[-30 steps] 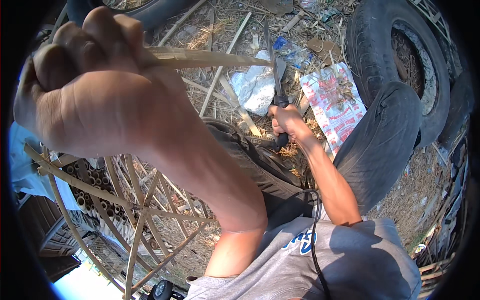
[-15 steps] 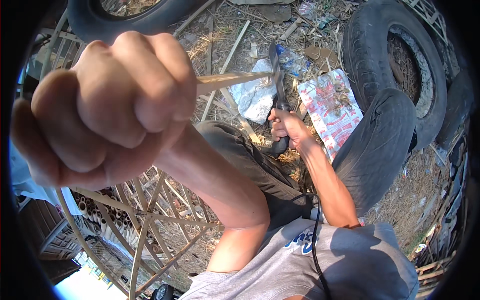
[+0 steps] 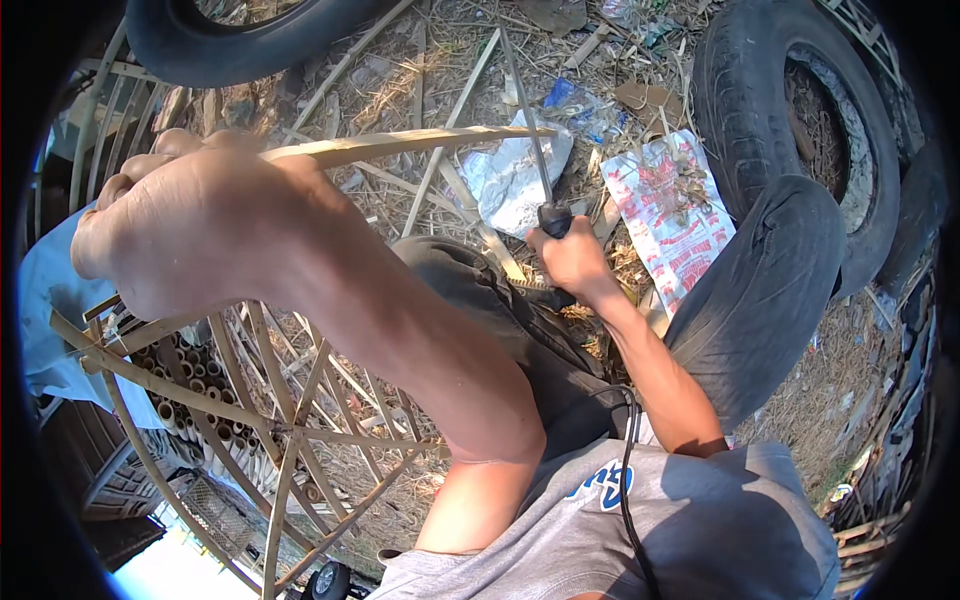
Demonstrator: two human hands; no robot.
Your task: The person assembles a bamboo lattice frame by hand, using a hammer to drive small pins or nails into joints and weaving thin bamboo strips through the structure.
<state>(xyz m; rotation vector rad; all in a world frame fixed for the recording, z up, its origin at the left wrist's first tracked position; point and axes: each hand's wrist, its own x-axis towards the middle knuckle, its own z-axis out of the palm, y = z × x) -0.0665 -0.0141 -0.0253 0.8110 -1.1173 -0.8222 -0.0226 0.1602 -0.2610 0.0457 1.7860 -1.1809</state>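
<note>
My left hand (image 3: 190,225), raised large at the left, is closed around one end of a pale bamboo strip (image 3: 400,146). The strip runs right in a slight bow, and its far end crosses the knife blade. My right hand (image 3: 578,260) grips the black handle of a long knife (image 3: 540,160) in front of my legs. The narrow blade points away from me and leans left, seen nearly edge-on. Behind the blade lies a whitish lump (image 3: 515,195), partly in plastic. Whether the blade has bitten into the strip, I cannot tell.
A tyre (image 3: 745,110) stands at the right, another tyre (image 3: 250,45) at the far left. A printed red-and-white sack (image 3: 670,215) lies beside my knee. At the lower left is a lattice of bamboo strips (image 3: 290,430). Straw and loose slats litter the ground.
My left hand has drawn left and turned at the wrist, so more of the strip shows, now bowed. The knife has turned, its tip swinging left and farther away.
</note>
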